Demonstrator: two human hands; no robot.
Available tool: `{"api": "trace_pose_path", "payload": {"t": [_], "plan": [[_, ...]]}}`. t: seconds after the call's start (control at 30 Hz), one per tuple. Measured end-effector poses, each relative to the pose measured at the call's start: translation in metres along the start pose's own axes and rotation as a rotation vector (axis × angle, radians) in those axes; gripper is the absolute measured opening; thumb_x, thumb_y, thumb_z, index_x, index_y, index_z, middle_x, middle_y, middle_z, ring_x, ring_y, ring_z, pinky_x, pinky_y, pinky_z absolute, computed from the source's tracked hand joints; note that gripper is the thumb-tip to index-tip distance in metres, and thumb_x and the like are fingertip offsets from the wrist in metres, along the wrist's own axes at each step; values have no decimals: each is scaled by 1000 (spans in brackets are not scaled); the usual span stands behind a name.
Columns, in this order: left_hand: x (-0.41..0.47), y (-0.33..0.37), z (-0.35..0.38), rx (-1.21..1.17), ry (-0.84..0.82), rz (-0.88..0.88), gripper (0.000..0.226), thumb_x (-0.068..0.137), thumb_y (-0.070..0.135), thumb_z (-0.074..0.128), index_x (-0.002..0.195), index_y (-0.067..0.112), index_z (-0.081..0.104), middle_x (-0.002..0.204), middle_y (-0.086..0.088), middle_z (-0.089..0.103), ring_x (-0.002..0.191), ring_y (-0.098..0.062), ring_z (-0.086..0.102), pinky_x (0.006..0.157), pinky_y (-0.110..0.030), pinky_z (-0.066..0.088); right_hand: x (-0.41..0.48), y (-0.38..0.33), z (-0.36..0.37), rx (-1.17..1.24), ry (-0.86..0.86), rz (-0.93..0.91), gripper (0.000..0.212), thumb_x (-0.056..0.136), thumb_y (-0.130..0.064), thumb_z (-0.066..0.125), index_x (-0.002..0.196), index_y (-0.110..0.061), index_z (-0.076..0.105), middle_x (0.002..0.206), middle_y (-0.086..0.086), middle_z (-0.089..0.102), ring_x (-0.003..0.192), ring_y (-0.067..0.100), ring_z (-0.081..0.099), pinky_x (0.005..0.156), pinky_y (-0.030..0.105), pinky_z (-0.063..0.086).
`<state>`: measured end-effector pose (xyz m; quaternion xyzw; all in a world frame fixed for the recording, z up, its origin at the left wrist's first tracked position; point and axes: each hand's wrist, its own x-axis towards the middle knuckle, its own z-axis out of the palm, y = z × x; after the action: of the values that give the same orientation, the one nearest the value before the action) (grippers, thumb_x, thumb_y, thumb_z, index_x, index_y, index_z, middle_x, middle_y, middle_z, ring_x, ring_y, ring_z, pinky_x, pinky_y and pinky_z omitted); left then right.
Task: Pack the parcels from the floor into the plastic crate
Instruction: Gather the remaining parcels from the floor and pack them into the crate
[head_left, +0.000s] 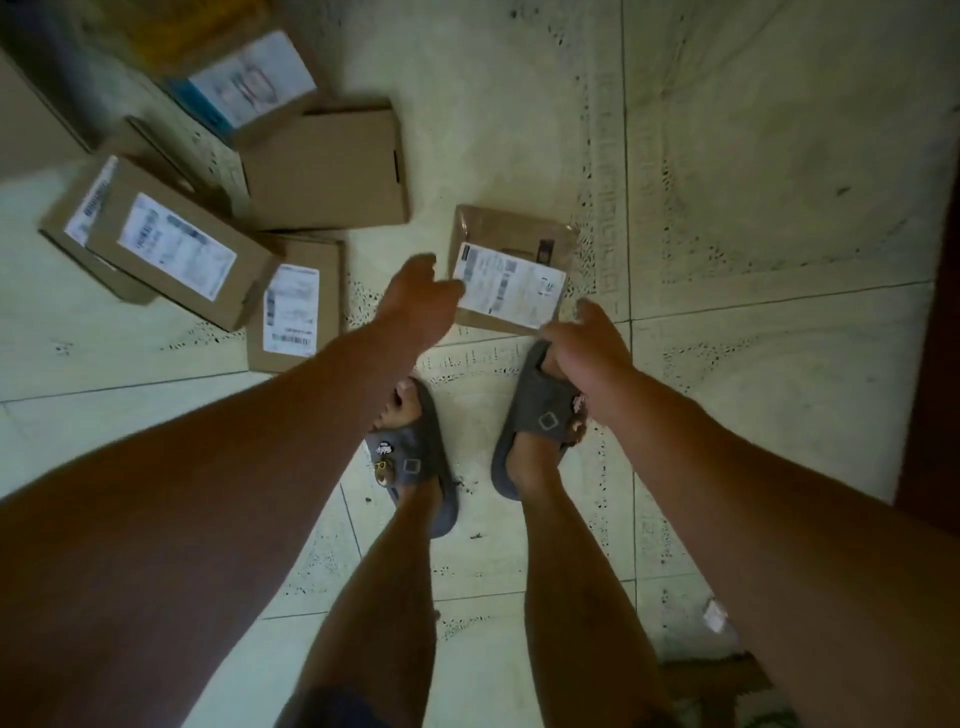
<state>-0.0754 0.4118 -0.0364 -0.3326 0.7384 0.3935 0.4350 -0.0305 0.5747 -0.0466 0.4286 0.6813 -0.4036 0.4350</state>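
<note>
**Hands at a flat parcel (511, 270) on the tiled floor (753, 208)**

The labelled parcel lies just ahead of the sandalled feet. The left hand (421, 296), fingers loosely spread, meets its left edge. The right hand (587, 343) curls at its near corner, grasp indeterminate. Cardboard boxes (322, 166) lie leftward.

Label (508, 286) print unreadable; brown shape (28, 122), perhaps cardboard, edge-cropped.

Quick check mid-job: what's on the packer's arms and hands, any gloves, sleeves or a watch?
Nothing worn on either: the left hand and right hand are ungloved, both forearms are bare with no sleeves in view, and no watch, band or ring shows. The picture is dim, so a thin ring could be missed.
</note>
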Motion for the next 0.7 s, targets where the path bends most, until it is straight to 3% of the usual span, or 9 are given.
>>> {"api": "trace_pose_path", "payload": {"t": [0.07, 0.13, 0.2, 0.27, 0.3, 0.4, 0.43, 0.57, 0.7], "plan": [[28, -2, 13, 27, -25, -8, 60, 96, 19, 53, 149, 13, 27, 149, -10, 41, 91, -10, 47, 43, -9, 40, 27, 3, 8, 98, 4, 16, 58, 86, -25, 55, 142, -25, 39, 111, 4, 57, 91, 21, 51, 58, 26, 39], [44, -8, 22, 36, -60, -15, 47, 95, 20, 53, 140, 10, 42, 135, -11, 54, 97, -15, 53, 51, -14, 40, 37, 4, 13, 115, -29, 20, 42, 88, -23, 55, 130, -17, 51, 109, 6, 62, 90, 23, 57, 56, 26, 40], [43, -12, 25, 16, -83, -23, 34, 96, 19, 51, 128, 9, 55, 123, -10, 62, 97, -20, 60, 58, -16, 42, 35, 7, 12, 175, -41, 54, 31, 91, -20, 54, 120, -12, 58, 109, 8, 65, 95, 23, 62, 66, 32, 51], [28, -16, 19, -2, -90, -34, 33, 96, 18, 50, 127, 6, 57, 123, -12, 63, 104, -27, 62, 68, -20, 44, 21, 12, 8, 199, -21, 46, 18, 92, -17, 53, 106, -11, 63, 109, 12, 68, 98, 26, 65, 83, 37, 57], [14, -18, 14, -12, -97, -38, 33, 96, 17, 50, 126, 4, 58, 124, -15, 62, 109, -31, 61, 71, -24, 44, 5, 12, 4, 175, -7, 18, 15, 91, -15, 52, 101, -13, 64, 108, 13, 68, 96, 25, 66, 83, 38, 57], [-42, -21, -11, -101, -140, 0, 26, 93, 13, 51, 115, 7, 64, 117, -17, 67, 108, -34, 63, 81, -33, 49, -60, 11, -12, 73, 23, -76, 24, 88, -11, 50, 105, -15, 67, 106, 6, 69, 88, 20, 66, 57, 25, 52], [-67, -19, -22, -129, -153, 9, 25, 92, 14, 51, 113, 9, 65, 114, -16, 69, 106, -32, 65, 86, -37, 50, -88, 9, -19, 51, 25, -101, 27, 87, -11, 50, 106, -19, 68, 106, 2, 70, 89, 18, 66, 56, 23, 50], [-174, 9, -73, -194, -193, 66, 27, 93, 18, 50, 114, 16, 66, 109, -5, 71, 101, -22, 65, 92, -40, 50, -209, -11, -44, 78, 48, -164, 25, 89, -14, 52, 85, -36, 62, 106, -7, 67, 98, 14, 65, 83, 34, 57], [-286, 36, -127, -280, -159, 111, 18, 94, 24, 51, 102, 31, 66, 106, 7, 71, 103, -17, 64, 92, -36, 47, -315, -41, -73, 103, 45, -219, 25, 90, -13, 52, 81, -34, 61, 102, -4, 70, 96, 17, 66, 87, 36, 55]]}}
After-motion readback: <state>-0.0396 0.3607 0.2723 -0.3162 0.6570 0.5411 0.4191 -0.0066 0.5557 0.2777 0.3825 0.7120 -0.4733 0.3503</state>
